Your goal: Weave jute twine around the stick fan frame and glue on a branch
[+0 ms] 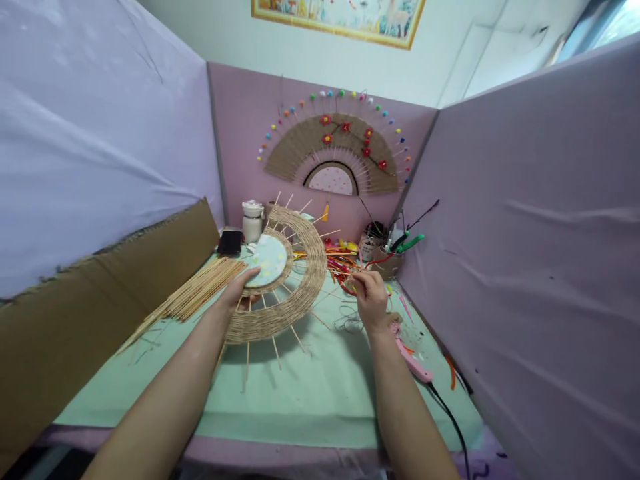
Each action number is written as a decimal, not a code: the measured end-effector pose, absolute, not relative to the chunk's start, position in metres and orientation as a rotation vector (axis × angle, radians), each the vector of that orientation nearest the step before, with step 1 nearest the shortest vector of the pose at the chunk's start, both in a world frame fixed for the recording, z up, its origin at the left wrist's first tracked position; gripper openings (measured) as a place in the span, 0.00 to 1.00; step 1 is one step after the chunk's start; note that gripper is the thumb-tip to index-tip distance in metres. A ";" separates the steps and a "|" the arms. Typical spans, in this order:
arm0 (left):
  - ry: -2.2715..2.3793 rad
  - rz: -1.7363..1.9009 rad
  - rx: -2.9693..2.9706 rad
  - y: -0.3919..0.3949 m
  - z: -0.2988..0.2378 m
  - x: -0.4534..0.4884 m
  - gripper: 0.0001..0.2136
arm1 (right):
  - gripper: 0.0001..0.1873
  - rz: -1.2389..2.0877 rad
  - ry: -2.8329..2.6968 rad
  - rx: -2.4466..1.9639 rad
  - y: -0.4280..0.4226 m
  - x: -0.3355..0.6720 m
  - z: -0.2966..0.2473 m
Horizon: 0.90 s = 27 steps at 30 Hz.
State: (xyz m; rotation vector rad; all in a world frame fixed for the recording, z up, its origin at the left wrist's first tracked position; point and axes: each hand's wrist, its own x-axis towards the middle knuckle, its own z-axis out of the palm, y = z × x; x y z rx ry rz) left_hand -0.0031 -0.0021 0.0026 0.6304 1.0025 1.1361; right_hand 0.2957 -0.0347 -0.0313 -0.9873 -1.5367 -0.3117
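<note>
My left hand (237, 291) grips a half-round fan (313, 257) by its inner half-disc (271, 260), thumb on the pale green patterned face and fingers behind. Brown twine is woven in a broad arc across thin wooden sticks, whose tips stick out all round. The fan is tilted above the table, its curved edge toward the right. Off that edge, my right hand (371, 297) is closed in a pinch near a stick tip. What lies between its fingertips is too thin to make out. Loose thin strands (350, 323) lie on the table below it.
Wooden sticks (200, 287) lie in a pile at left beside a cardboard panel (115, 300). A pink corded glue gun (414, 360) rests right of my right forearm. Behind are a white jar (253, 221), coloured pipe cleaners (343, 265) and green-handled pliers (411, 243). A finished fan (300, 150) hangs on the back panel.
</note>
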 end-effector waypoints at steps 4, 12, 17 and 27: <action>0.993 1.107 0.672 -0.001 -0.002 0.000 0.05 | 0.06 -0.274 -1.499 -1.026 -0.035 0.302 -0.030; 0.987 1.086 0.663 0.000 -0.007 0.004 0.04 | 0.08 -0.178 -1.403 -1.075 -0.034 0.309 -0.027; 0.993 1.027 0.650 -0.007 0.001 0.007 0.06 | 0.10 -0.059 -1.318 -1.135 -0.036 0.307 -0.027; 0.940 0.978 0.695 -0.003 -0.016 0.010 0.06 | 0.14 0.091 -1.342 -1.187 -0.027 0.300 -0.037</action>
